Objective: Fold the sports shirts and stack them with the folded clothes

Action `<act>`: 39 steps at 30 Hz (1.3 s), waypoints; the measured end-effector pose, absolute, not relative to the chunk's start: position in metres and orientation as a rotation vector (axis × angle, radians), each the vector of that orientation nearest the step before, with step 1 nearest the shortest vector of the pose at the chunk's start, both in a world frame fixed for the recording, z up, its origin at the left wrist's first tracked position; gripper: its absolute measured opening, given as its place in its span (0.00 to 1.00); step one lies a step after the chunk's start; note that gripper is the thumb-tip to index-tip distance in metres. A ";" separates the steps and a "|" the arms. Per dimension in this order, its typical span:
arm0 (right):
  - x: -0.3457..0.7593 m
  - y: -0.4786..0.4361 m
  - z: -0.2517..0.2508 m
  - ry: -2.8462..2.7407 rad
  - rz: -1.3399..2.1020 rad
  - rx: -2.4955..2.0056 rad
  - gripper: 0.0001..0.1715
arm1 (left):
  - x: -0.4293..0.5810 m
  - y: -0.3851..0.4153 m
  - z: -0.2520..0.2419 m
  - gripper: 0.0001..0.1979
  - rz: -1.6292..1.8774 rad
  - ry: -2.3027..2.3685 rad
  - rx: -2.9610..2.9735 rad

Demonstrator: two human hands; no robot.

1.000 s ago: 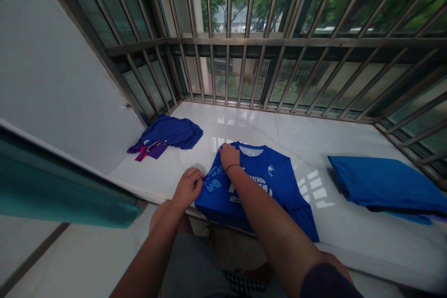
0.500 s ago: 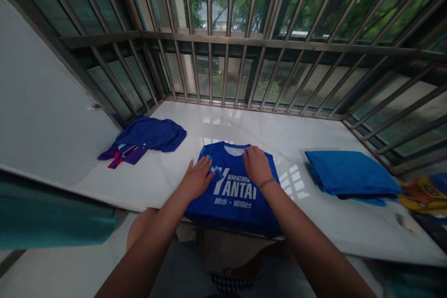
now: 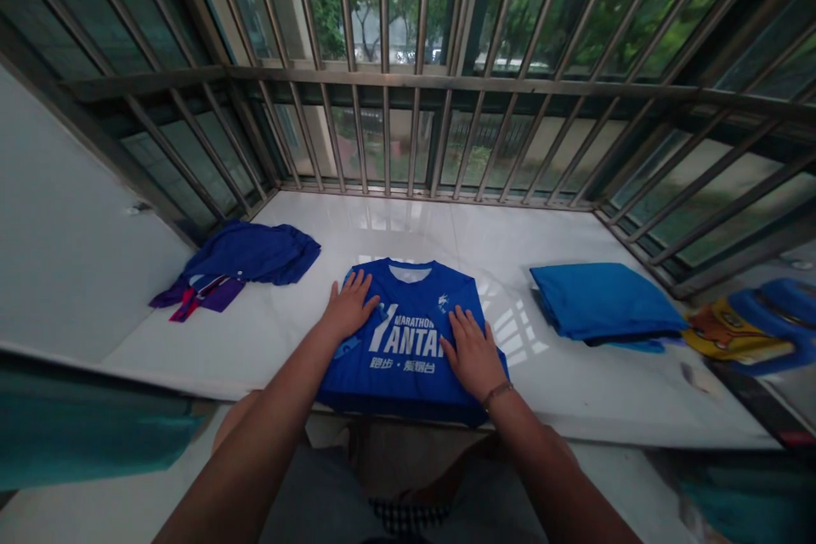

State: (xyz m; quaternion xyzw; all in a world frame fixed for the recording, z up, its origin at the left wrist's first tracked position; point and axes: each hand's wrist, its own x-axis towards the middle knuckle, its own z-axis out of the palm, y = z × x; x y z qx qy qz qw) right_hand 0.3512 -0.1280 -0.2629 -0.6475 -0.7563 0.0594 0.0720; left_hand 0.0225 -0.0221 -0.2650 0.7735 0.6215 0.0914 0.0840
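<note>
A blue T-shirt (image 3: 408,387) with white "Marathon Yantai" lettering lies on the white sill in front of me, its neckline toward the window. Its sides are folded in, and the bottom part reaches the sill's near edge. My left hand (image 3: 349,304) lies flat on the shirt's upper left, fingers stretched out. On the right side of the lettering rests my right hand (image 3: 473,350), palm down with fingers spread, covering the end of the word. Neither hand grips the cloth.
At the left of the sill (image 3: 510,238) lies a crumpled dark blue garment (image 3: 255,251) with purple and red parts. A folded lighter blue stack of cloth (image 3: 603,299) is on the right, beside a yellow and blue item (image 3: 743,327). Metal bars (image 3: 414,85) close off the window.
My right hand has moved from the neckline down to the right side of the lettering, uncovering a small white logo. My left hand stays on the upper left. The view has shifted slightly right.
</note>
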 end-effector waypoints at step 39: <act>0.419 0.082 -0.204 -1.930 0.480 -2.355 0.11 | -0.021 0.135 -0.219 0.11 0.212 1.793 1.950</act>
